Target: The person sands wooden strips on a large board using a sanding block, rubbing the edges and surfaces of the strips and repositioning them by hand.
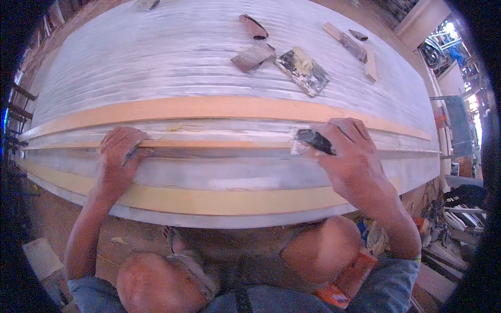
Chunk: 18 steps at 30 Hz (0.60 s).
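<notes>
My left hand (121, 151) is closed over the left part of a thin wooden strip (209, 143), fingers curled on its far side and thumb on the near side. A small dark patch shows between thumb and finger; I cannot make out what it is. My right hand (350, 154) grips a dark folded piece that looks like sandpaper (315, 140), its left edge whitish and blurred, over the right part of the same line. Beyond both hands lies a wider orange-brown board (219, 108). Closer to me is a pale yellow strip (235, 202).
The large table is covered with wrinkled, shiny sheeting (146, 57). Farther back lie a rolled brown sandpaper (254, 27), a worn sheet (253, 57), a filler-smeared board (302, 70) and a partly wrapped wood stick (352, 47). Wood pieces and clutter (462, 216) crowd the right side.
</notes>
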### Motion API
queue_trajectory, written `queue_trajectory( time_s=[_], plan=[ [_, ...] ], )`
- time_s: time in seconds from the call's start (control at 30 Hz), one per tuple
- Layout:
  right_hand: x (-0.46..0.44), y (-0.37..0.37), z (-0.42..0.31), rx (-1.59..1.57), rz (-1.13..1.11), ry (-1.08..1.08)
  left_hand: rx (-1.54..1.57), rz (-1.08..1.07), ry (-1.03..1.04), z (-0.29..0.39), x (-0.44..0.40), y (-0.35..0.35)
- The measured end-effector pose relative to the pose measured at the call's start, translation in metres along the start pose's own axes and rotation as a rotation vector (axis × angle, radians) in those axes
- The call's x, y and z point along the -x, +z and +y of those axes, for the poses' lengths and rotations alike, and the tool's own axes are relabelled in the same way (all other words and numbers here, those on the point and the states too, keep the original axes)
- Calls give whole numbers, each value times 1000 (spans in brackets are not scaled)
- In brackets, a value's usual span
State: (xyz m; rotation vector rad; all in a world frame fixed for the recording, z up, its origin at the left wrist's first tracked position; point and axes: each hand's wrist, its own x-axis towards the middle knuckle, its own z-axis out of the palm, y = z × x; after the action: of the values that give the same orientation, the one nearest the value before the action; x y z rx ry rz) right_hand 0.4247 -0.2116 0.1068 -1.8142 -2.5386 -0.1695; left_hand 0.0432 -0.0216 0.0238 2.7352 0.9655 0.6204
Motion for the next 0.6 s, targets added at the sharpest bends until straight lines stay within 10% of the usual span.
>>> queue_trajectory(
  time_s=[0.6],
  plan=[
    [5,20,-5,-298,87,48,-43,-26,-22,-2,3,1]
  ],
)
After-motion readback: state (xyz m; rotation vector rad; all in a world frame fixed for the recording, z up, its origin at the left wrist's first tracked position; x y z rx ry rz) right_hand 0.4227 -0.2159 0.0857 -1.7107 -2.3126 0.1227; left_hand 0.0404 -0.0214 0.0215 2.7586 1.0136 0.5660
